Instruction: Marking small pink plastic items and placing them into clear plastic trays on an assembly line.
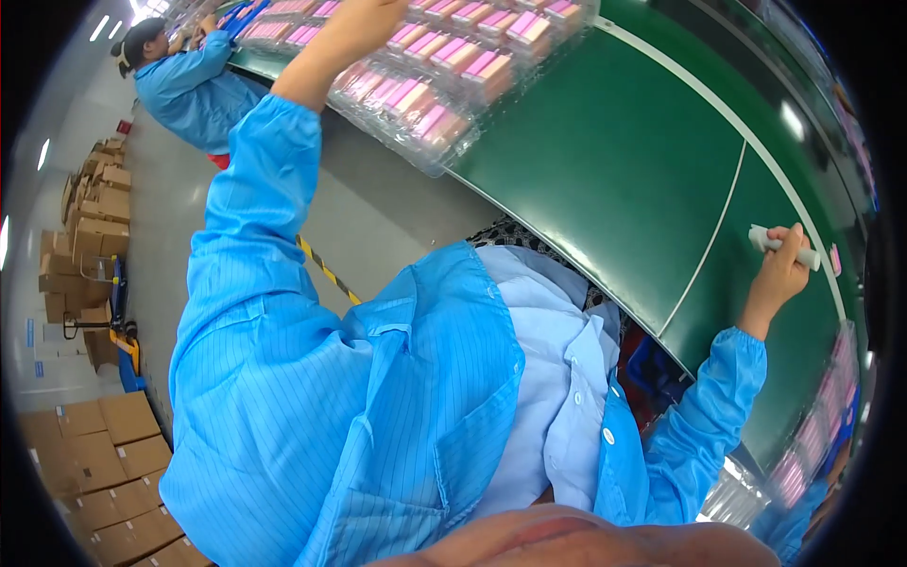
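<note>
Fingers of my right hand (780,269) are bent around a stubby pale grey cylinder (761,238), both its ends sticking out past my grip. It is at the right-hand part of a smooth, dark green work surface (576,132), near a broad white strip (718,99) that curves along the far side. Whether the cylinder touches the green, I can't tell. A thin white line (713,250) crosses the surface to the left of that hand.

On my left, thin clear plastic trays (430,163), glossy and crinkled at the rims, lie close together on the same surface. They hold rows of small rectangular blocks (487,66), pale, with bright pink bands on top.

My left hand (367,24) reaches over those trays, but the upper edge cuts off its fingers; how far open it is, and whether it holds anything, I cannot tell. My right is closed firmly enough to wrap the cylinder. Both arms wear bright blue sleeves (260,165) of thin, slightly shiny cloth, finely striped and gathered at the cuffs.
</note>
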A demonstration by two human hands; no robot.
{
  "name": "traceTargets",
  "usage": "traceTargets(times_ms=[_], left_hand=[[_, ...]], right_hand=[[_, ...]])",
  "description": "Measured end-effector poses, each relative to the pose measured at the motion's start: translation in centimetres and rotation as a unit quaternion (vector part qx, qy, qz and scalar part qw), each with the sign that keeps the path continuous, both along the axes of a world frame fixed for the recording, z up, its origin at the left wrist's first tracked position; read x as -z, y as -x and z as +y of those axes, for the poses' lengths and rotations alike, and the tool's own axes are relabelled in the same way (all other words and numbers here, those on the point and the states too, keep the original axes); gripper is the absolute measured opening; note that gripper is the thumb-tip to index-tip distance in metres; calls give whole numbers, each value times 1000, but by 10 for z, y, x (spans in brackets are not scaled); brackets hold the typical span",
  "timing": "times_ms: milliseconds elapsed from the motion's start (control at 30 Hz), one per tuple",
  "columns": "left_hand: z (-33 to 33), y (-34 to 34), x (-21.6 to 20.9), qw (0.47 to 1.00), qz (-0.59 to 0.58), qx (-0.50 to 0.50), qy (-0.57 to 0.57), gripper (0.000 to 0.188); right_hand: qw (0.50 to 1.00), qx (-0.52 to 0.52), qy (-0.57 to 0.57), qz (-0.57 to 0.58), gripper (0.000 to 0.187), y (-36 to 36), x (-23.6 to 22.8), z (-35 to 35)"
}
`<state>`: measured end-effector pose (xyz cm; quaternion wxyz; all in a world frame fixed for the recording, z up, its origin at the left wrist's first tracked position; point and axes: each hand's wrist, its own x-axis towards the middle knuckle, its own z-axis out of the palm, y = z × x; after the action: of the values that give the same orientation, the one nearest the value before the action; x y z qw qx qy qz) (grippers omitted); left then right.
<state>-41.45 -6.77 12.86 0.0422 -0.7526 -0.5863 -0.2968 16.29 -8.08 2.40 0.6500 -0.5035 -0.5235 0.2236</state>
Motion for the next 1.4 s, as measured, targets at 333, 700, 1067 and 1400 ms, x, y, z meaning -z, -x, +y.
traceTargets(times_ms=[333, 700, 1067, 1400], left_hand=[[-57, 82, 100, 985, 26, -168, -1, 32], [-65, 31, 84, 930, 265, -182, 179, 68], [80, -116, -2, 982, -29, 157, 100, 41], [264, -586, 101, 903, -50, 423, 51, 44]], right_hand=[[999, -5, 36, -21, 36, 11, 8, 1], [997, -19, 29, -76, 34, 20, 5, -3], [962, -6, -131, -239, 26, 40, 3, 1], [920, 55, -130, -367, 28, 12, 5, 6]])
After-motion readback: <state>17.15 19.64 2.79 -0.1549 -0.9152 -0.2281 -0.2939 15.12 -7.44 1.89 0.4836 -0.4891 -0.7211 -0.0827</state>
